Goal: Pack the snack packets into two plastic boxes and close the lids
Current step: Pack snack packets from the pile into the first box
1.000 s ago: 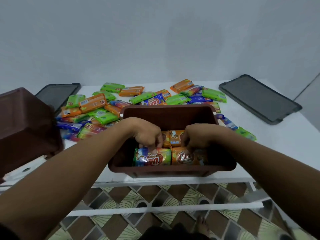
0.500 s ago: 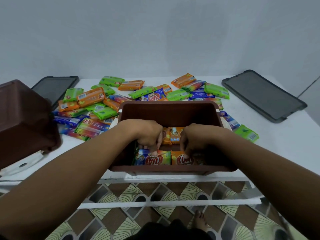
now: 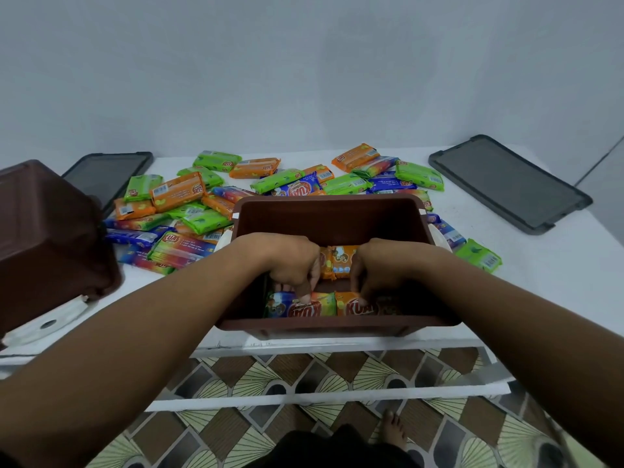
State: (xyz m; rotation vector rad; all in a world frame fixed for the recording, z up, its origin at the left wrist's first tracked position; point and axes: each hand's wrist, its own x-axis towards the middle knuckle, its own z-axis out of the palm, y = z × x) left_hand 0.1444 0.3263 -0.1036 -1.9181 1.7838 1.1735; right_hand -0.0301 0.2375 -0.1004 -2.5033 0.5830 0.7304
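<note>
Inside the open box [image 3: 332, 211], against its near wall, two snack packets stand on edge side by side: a blue packet [image 3: 290, 308] with a rainbow end on the left and an orange packet [image 3: 353, 307] on the right, the two touching end to end. The left hand [image 3: 290, 261] reaches down into the open box with its fingers curled, and its thumb and fingertips pinch the upper edge of the blue packet. The right hand [image 3: 381, 265] is curled the same way, its fingertips closed on the top of the orange packet. Between the two hands, deeper in the open box, a third packet [image 3: 339, 261], also orange, stands upright.

Behind the open box and to its left lies the pile of loose packets [image 3: 270, 187] in green, orange and blue, some of them touching its far wall. Left of the open box a second box [image 3: 44, 231] of the same brown sits upside down. One dark lid [image 3: 108, 173] lies flat behind that second box, and another lid [image 3: 506, 184] lies flat well to the right of the open box. All of it rests on a white table [image 3: 540, 271], with the open box at its near edge. Below the open box, tiled floor [image 3: 304, 373] and a bare foot [image 3: 393, 430] show.
</note>
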